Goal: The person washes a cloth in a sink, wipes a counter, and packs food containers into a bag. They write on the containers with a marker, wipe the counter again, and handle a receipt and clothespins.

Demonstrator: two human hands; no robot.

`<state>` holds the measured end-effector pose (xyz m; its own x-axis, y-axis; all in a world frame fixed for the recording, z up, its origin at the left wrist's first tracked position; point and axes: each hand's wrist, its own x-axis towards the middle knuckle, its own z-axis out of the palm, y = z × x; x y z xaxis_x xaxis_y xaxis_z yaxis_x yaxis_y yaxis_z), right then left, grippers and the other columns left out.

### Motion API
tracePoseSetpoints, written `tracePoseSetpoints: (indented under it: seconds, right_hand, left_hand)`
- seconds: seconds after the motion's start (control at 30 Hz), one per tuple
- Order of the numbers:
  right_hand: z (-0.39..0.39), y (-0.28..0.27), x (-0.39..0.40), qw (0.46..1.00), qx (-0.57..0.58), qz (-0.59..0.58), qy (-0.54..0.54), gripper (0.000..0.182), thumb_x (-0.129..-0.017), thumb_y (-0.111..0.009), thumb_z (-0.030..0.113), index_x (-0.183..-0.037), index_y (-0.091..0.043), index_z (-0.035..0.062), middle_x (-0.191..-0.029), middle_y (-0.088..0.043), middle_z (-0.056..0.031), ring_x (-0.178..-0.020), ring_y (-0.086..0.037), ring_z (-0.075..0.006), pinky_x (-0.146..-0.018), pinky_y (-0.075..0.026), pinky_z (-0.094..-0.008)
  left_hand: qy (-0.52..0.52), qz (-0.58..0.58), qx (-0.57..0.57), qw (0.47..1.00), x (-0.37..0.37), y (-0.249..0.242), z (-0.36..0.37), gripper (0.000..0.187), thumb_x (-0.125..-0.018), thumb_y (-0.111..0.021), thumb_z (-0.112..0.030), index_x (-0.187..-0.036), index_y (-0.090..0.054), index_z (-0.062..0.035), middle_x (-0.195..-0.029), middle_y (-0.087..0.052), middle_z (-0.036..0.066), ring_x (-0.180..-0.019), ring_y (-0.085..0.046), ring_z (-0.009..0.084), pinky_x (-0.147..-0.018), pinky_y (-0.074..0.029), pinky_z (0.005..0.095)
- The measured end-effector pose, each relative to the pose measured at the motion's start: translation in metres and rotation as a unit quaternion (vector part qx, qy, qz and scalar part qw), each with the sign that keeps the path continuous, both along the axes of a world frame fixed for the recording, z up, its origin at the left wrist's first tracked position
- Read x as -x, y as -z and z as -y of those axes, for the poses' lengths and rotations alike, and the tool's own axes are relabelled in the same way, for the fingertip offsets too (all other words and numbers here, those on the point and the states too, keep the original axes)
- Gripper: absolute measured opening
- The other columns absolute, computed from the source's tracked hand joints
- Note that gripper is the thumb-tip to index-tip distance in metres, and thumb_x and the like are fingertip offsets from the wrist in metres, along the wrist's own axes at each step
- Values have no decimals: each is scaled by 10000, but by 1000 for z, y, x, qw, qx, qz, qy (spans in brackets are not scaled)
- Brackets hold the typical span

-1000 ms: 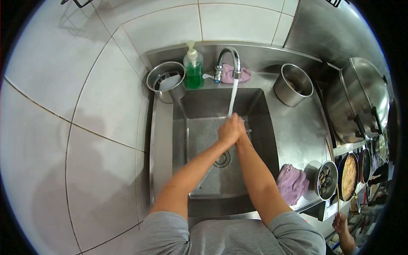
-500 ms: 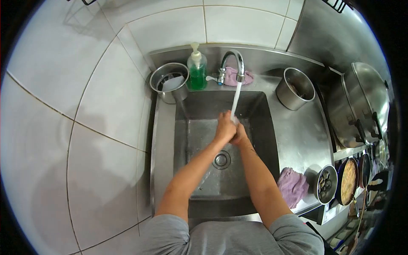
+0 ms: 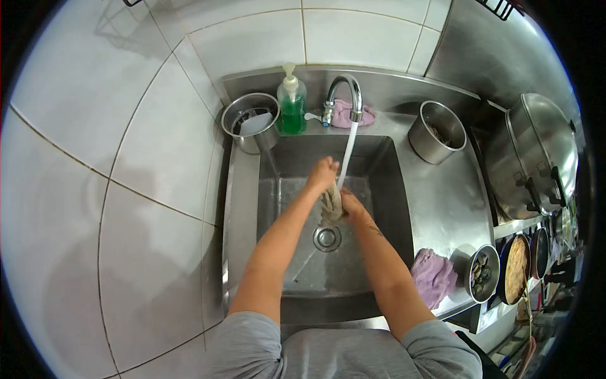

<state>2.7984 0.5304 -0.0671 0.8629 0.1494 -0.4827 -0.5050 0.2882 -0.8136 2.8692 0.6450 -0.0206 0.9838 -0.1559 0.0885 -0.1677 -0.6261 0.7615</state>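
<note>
Over the steel sink (image 3: 394,189), my left hand (image 3: 323,174) is closed on the top of a wet, greyish-beige cloth (image 3: 331,207), which hangs down bunched. My right hand (image 3: 351,204) is closed at the cloth's right side, a little lower. Water (image 3: 348,151) runs from the chrome faucet (image 3: 346,88) and falls between and behind my hands. Below the cloth is the round drain (image 3: 327,239). My right fingers are partly hidden by the hand and cloth.
Left of the faucet stand a steel pot (image 3: 251,119) and a green soap bottle (image 3: 292,107). A pink cloth (image 3: 344,115) lies behind the faucet. On the right are another pot (image 3: 435,132), a purple cloth (image 3: 433,278), a bowl of shellfish (image 3: 483,275), a frying pan (image 3: 516,268) and a large pot (image 3: 536,158).
My hands, together under the stream before, have come apart. The left has risen slightly and the right has dropped; the cloth now shows hanging between them.
</note>
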Motion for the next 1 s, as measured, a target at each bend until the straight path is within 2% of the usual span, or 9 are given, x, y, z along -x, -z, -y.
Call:
tracePoseSetpoints:
  seconds: [0.17, 0.27, 0.37, 0.57, 0.63, 0.7, 0.8, 0.9, 1.0]
  right_hand:
    - [8, -4, -6, 952, -264, -102, 115, 408, -932, -441, 404, -1065, -585, 46, -970, -609, -124, -944, -578, -253, -858, -461, -412]
    - [3, 23, -25, 938, -314, 83, 119, 433, -910, -474, 447, -1027, -588, 46, -955, -609, -119, -935, -580, -254, -860, -460, -441]
    - [-6, 17, -27, 962, -237, 15, 134, 419, -923, -459, 431, -1042, -577, 47, -992, -602, -123, -914, -589, -253, -832, -475, -415]
    - [-14, -7, -20, 967, -139, -93, 191, 411, -950, -440, 400, -1097, -554, 33, -1039, -592, -126, -886, -597, -266, -786, -493, -391]
    - [-8, 2, -19, 957, -177, -82, 216, 434, -955, -455, 377, -1145, -536, -5, -1026, -588, -125, -888, -594, -282, -779, -493, -414]
    - [-5, -12, -13, 969, -131, -58, 202, 432, -959, -449, 367, -1139, -532, -16, -1024, -586, -142, -885, -596, -282, -797, -488, -423]
    - [4, 13, -23, 971, -113, -73, 197, 387, -959, -457, 327, -1150, -528, -3, -1022, -582, -159, -877, -598, -283, -816, -483, -423]
    - [1, 37, -17, 967, -144, -103, 185, 339, -955, -458, 286, -1144, -535, 16, -1001, -588, -144, -871, -603, -272, -804, -488, -408]
    - [-13, 3, -3, 965, -170, -120, 161, 298, -951, -451, 251, -1124, -546, 29, -971, -598, -115, -868, -608, -254, -777, -498, -389]
  left_hand:
    - [18, 58, 89, 994, 5, -31, 4, 146, -837, -585, -186, -874, -605, -47, -843, -595, 187, -869, -581, 360, -756, -457, 434]
    - [41, 81, 47, 995, 68, -42, 25, 154, -830, -554, -172, -923, -581, -52, -952, -533, 218, -920, -553, 409, -757, -461, 484]
    - [25, 51, -51, 997, 92, -29, 37, 242, -859, -528, -242, -984, -573, -39, -957, -562, 230, -961, -549, 402, -797, -452, 488]
    - [-116, 66, 36, 990, 38, 43, 13, 325, -900, -464, -312, -962, -549, -5, -919, -593, 239, -917, -573, 403, -777, -464, 473]
    - [-138, -226, 204, 943, 49, 28, 6, 310, -894, -476, -298, -1020, -525, -20, -988, -573, 237, -911, -572, 412, -767, -469, 469]
    - [-125, -284, 249, 917, 60, 29, 1, 304, -880, -495, -275, -1080, -497, -47, -1061, -537, 233, -910, -568, 425, -753, -474, 479]
    - [-67, -79, 127, 986, 74, 48, 7, 330, -861, -515, -241, -1147, -460, -86, -1137, -471, 232, -923, -557, 439, -750, -478, 491]
    - [-47, 47, -20, 998, 124, -23, 34, 311, -861, -504, -224, -1131, -452, -78, -1034, -468, 251, -894, -564, 443, -748, -476, 489]
    - [-49, 9, -52, 997, 116, -3, 34, 311, -862, -506, -234, -1129, -445, -87, -1039, -506, 238, -853, -578, 453, -745, -471, 500]
